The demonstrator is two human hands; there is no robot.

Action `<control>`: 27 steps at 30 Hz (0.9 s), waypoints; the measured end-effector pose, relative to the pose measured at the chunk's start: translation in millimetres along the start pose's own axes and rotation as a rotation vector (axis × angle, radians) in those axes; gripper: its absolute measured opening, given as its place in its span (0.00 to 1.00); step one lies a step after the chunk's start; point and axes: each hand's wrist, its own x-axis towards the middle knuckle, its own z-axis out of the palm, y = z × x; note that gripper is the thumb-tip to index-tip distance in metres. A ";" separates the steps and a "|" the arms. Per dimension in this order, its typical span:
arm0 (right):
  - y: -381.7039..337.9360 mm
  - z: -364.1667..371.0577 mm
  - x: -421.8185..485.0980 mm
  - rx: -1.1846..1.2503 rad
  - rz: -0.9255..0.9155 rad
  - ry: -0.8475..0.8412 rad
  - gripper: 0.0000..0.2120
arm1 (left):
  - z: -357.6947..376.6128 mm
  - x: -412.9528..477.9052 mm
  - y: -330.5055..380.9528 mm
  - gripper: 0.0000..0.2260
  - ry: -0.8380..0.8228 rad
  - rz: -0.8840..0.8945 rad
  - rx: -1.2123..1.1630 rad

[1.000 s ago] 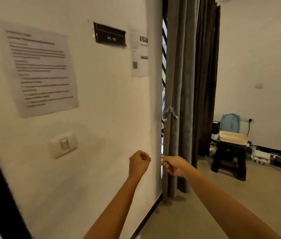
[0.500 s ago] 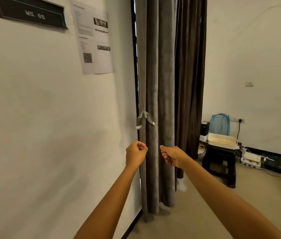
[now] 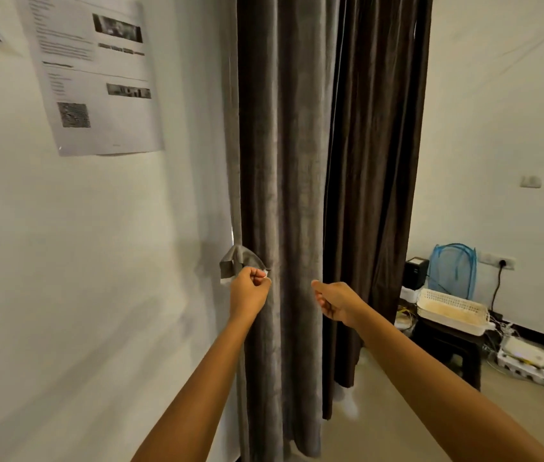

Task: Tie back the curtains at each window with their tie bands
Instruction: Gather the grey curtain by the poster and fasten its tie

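Where the left hand (image 3: 249, 290) pinches the tie band (image 3: 238, 260) at the left edge of the curtain (image 3: 284, 161), a wall notice (image 3: 97, 71) hangs up-left of the grip, the right hand (image 3: 335, 301) sits just right before the curtain, a second curtain (image 3: 374, 161) beyond it, and a basket (image 3: 450, 300) on a stool (image 3: 467, 365) far right.

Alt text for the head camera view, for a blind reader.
A person's left hand curls at the grey tie band beside the grey curtain, while the right hand hovers loosely curled, holding nothing. A darker curtain hangs to the right.
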 end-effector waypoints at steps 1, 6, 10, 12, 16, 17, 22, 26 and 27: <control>-3.5 -4.6 12.5 -0.020 -0.003 0.001 0.16 | 7.6 7.9 -0.1 0.04 0.003 -0.004 -0.003; -18.1 -22.1 84.8 -0.059 -0.041 -0.031 0.16 | 51.3 55.9 -11.7 0.04 0.049 0.003 0.017; -36.3 -26.5 139.9 -0.119 -0.070 -0.082 0.12 | 76.6 97.4 -9.1 0.04 0.119 0.001 0.001; -56.8 -26.9 161.6 -0.163 -0.110 -0.100 0.12 | 82.0 118.1 -3.2 0.05 0.154 0.004 0.003; -101.4 -26.9 205.8 -0.317 -0.354 -0.053 0.16 | 87.0 157.1 14.1 0.04 0.234 0.050 0.034; -111.5 -26.2 214.9 -0.351 -0.425 -0.020 0.15 | 86.9 165.6 20.0 0.04 0.253 0.063 0.040; -152.3 -22.0 244.1 -0.461 -0.779 0.055 0.12 | 85.1 195.6 51.7 0.05 0.340 0.164 0.099; -181.8 -13.6 266.2 -0.541 -1.085 0.188 0.13 | 83.8 217.3 79.5 0.03 0.437 0.259 0.195; -190.1 -11.2 270.6 -0.551 -1.151 0.209 0.13 | 83.5 223.9 86.4 0.03 0.469 0.282 0.233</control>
